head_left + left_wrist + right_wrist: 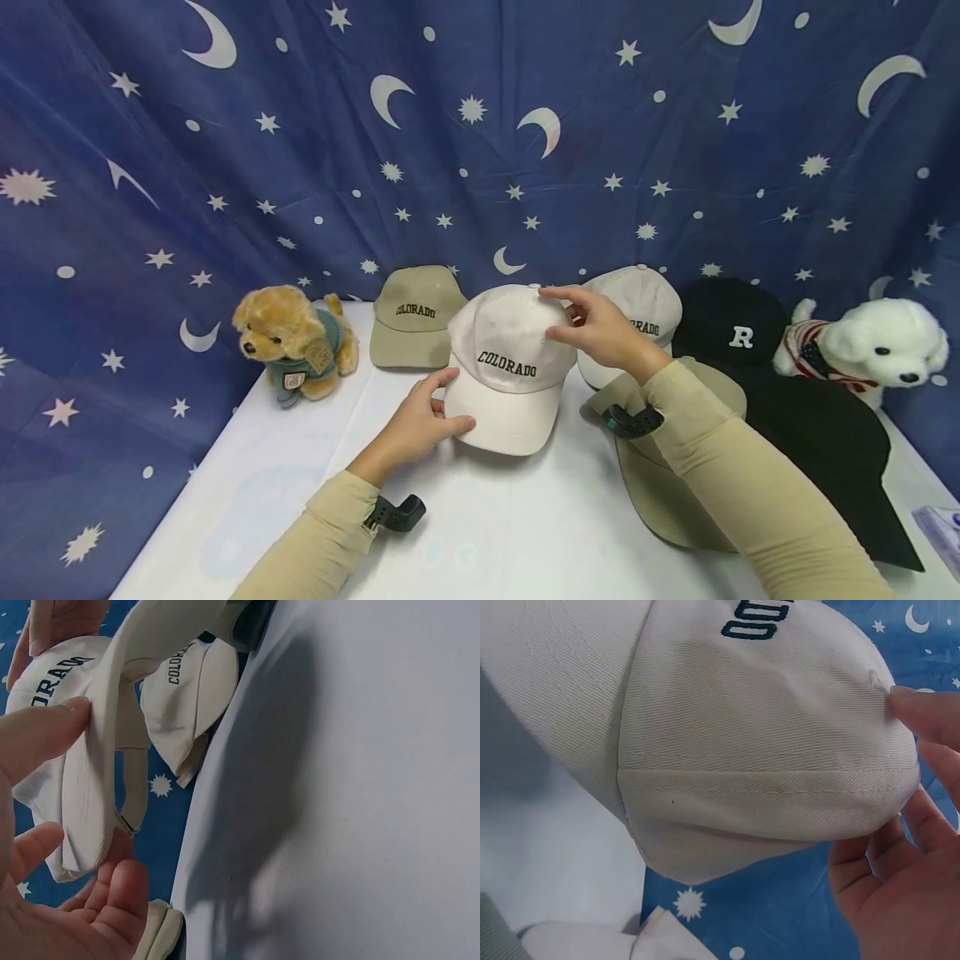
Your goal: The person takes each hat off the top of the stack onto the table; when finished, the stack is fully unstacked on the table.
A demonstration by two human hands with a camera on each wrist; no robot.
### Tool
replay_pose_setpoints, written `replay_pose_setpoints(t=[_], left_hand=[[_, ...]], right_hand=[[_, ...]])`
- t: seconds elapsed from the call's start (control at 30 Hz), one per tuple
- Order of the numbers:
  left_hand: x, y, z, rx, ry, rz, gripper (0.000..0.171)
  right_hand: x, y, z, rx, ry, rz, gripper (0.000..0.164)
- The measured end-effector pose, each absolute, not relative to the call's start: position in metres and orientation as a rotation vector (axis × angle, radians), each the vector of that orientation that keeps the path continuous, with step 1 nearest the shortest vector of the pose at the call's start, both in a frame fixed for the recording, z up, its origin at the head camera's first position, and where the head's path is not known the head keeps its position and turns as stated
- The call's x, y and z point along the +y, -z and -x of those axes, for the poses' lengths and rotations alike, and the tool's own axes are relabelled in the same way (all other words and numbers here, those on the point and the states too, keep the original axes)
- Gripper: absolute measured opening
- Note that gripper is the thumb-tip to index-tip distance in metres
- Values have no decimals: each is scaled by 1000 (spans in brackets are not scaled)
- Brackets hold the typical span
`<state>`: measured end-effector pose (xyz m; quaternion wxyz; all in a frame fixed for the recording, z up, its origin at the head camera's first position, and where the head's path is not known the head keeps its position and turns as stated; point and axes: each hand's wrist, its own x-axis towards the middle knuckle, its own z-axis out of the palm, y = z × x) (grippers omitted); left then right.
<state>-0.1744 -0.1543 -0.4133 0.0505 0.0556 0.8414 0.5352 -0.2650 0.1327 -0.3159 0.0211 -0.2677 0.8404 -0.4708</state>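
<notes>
A white baseball cap (510,367) with COLORADO on its front is held between both hands, brim toward me. My left hand (416,425) grips the left edge of the brim, thumb on top and fingers beneath in the left wrist view. At the upper right of the crown, my right hand (600,329) pinches the fabric; the right wrist view shows its thumb on the outside and fingers curling round the edge. The cap's brim (97,765) stands off the table, which carries a shadow below it.
A khaki cap (420,321) stands behind left, and another white cap (637,300) behind right. A second khaki cap (675,492) and black caps (810,442) lie under and beside my right arm. A tan plush dog (300,342) and white plush dog (862,342) flank the row. A starry curtain (465,142) hangs behind.
</notes>
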Motion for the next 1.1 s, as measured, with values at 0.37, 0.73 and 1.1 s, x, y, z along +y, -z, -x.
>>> replay_pose_setpoints(t=[0.37,0.73,1.1], left_hand=[[-147,416,172,2569,-1606,-258,65],[-138,419,163,2559,-1533,-288,63],[-133,424,160,2519,-1493,-348,73]], right_hand=[[152,319,253,2642,1386,826,55],[169,329,237,2657,1323,856,54],[181,341,221,2674,1320,945,51]])
